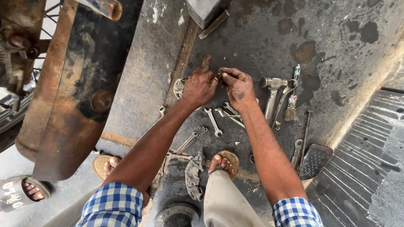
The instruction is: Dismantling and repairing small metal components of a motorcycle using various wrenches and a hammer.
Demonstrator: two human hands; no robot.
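Note:
My left hand (198, 86) and my right hand (238, 86) meet over an oily dark floor, both pinching a small dark metal part (218, 76) between their fingertips. The left index finger points up and away. Under the left hand lies a pale ring-shaped metal piece (178, 88), partly hidden. Just below my hands, several spanners (213, 122) lie scattered on the floor. Both forearms come up from blue-and-white checked sleeves.
A hammer (272, 94), a small brush (291, 108) and another spanner (287, 93) lie to the right. A spring (186, 143), a grey rag (193, 174) and my sandalled feet (223, 163) are near. A rusty mudguard (71, 96) lies left; another person's foot (29, 190) shows bottom left.

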